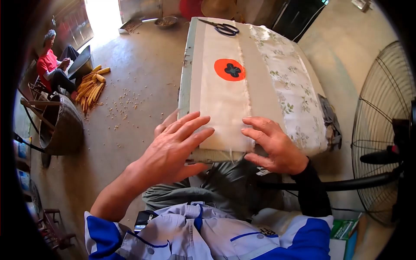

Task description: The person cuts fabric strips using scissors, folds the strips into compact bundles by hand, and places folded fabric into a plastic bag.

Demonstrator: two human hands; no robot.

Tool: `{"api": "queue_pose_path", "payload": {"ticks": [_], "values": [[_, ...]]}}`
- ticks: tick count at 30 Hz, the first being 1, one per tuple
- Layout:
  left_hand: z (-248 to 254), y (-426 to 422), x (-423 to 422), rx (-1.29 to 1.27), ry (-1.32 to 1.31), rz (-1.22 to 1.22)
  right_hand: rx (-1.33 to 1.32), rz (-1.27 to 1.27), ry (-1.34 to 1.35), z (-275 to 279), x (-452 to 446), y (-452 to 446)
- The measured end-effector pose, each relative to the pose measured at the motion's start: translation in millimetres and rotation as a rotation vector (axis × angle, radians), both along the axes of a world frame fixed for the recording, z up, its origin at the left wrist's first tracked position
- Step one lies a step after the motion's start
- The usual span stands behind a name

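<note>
A strip of white cloth point(221, 104) with a frayed right edge lies flat along a cushioned surface point(264, 78). On it sits a round orange piece point(222, 71) with a dark cross-shaped centre point(233, 70). My left hand point(171, 149) is over the near left corner of the strip, fingers spread and thumb apart. At the near right corner, my right hand point(277, 147) has its fingers bent and apart by the frayed edge; whether they press the cloth I cannot tell. Dark-handled scissors point(225, 29) lie open at the far end.
Floral cloth point(294, 91) covers the right side of the surface. A fan point(381, 130) stands close on the right. To the left, a seated person point(50, 65) in red works beside corn cobs point(92, 89), with a basket point(65, 125) nearer and kernels scattered on the floor.
</note>
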State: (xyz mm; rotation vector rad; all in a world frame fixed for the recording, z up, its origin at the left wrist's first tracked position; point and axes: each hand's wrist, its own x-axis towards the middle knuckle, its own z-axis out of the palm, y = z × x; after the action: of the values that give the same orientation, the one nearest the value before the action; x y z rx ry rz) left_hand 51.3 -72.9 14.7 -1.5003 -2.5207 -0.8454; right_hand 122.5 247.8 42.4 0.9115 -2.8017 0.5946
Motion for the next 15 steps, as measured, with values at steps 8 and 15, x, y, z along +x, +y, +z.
{"api": "queue_pose_path", "payload": {"ticks": [8, 15], "values": [[-21.2, 20.4, 13.0, 0.069, 0.065, 0.082, -0.058, -0.130, 0.180, -30.3, 32.1, -10.6], [-27.7, 26.1, 9.4, 0.171, 0.038, 0.145, -0.192, -0.186, 0.278, -45.6, 20.4, -11.3]]}}
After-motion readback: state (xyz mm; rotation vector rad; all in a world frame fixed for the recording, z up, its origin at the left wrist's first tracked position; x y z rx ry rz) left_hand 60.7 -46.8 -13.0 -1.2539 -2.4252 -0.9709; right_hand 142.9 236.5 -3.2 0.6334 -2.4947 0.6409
